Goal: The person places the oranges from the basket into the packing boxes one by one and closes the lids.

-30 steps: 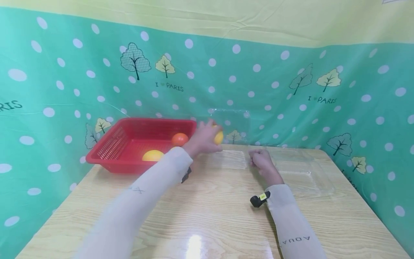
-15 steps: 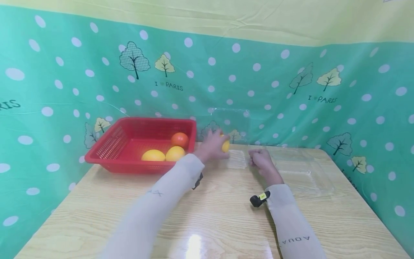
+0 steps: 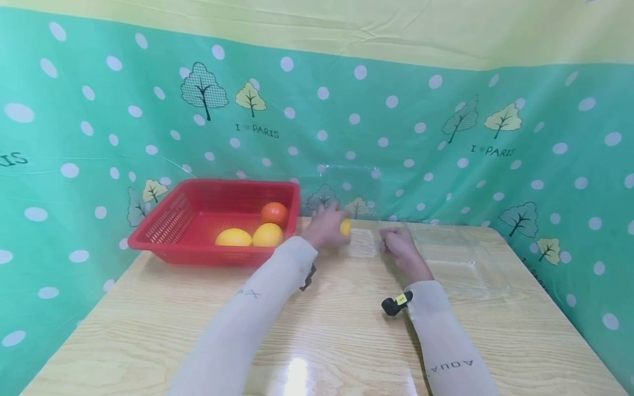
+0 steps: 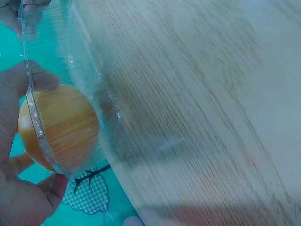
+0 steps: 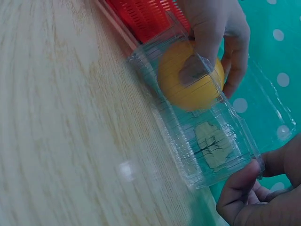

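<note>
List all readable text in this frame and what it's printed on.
"I PARIS", with a small mark between the words, too small to read: backdrop cloth, under the trees left of centre.
"I PARIS": same cloth, right panel.
"IS", cut off at the frame's left edge: same cloth.
"AQUA", upside down: right sleeve.
Mark on left sleeve: unreadable.
Yellow tag on the right wrist camera: too small.

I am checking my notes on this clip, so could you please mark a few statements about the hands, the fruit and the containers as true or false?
1. The left hand holds a yellow-orange fruit. True.
2. The red basket holds no fruit. False: three fruits lie in it, two yellow-orange and one deeper orange fruit.
3. The held fruit is at the clear plastic container. True.
4. The right hand lies flat and open on the wooden table. False: its fingers are curled, pinching the clear container's edge.
5. The basket stands to the right of both hands. False: it stands to their left.
</note>
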{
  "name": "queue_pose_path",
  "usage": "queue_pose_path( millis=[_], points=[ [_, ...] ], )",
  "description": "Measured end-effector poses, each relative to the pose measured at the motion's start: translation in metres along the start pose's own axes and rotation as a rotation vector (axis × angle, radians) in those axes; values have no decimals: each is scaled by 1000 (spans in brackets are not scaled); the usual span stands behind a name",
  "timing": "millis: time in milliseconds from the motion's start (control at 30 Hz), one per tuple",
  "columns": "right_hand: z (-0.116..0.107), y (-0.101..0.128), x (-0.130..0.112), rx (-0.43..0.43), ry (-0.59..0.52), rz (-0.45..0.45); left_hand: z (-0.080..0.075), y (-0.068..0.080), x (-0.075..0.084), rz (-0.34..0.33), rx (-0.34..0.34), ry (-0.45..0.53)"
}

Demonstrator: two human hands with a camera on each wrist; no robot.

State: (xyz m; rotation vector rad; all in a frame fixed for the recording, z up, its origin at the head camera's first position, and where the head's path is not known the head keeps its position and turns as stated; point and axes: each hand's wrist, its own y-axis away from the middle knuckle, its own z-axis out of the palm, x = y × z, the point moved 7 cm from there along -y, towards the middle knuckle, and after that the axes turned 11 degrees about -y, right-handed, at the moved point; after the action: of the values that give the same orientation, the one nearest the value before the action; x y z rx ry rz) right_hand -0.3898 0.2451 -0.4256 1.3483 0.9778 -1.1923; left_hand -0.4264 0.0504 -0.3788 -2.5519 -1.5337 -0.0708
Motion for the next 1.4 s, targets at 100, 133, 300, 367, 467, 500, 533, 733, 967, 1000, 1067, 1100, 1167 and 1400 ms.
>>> queue_pose_path(
  millis=[100, 133, 300, 367, 467, 500, 533, 733, 967, 1000, 1067, 1100, 1167, 1400],
  points=[
    [0, 0, 0, -1, -3, 3, 2, -1, 0, -6, -23, -3],
    [0, 0, 0, -1, -5, 4, 3, -1, 1, -8, -33, -3],
    [0, 0, -1, -1, 4, 9, 4, 0, 3, -17, -65, -6],
    [-1, 0, -1, 1, 3, 10, 4, 0, 5, -20, -74, -13],
    [-1, 0, -1, 0, -1, 8, 2, 2, 8, -26, -86, -19],
    [-1, 0, -1, -5, 0, 4, 1, 3, 8, -28, -88, -25],
    [-1, 0, -1, -6, 1, 0, 0, 4, 9, -26, -90, -34],
    [-2, -1, 0, 2, -1, -16, -16, 11, 14, 23, -84, -101],
    [-2, -1, 1, 0, 8, -11, -40, 23, 7, 74, -3, -134],
    [-1, -1, 1, -3, 11, -10, -43, 26, 5, 80, 8, -141],
    [-1, 0, 1, -6, 10, -9, -50, 32, -1, 94, 37, -155],
    [0, 0, 1, -7, 12, -7, -53, 36, -4, 100, 43, -165],
    [0, 0, 1, -12, 20, -4, -61, 43, -12, 103, 45, -177],
    [-2, -1, 1, -8, 42, 1, -85, 63, -48, 84, 56, -219]
  ],
)
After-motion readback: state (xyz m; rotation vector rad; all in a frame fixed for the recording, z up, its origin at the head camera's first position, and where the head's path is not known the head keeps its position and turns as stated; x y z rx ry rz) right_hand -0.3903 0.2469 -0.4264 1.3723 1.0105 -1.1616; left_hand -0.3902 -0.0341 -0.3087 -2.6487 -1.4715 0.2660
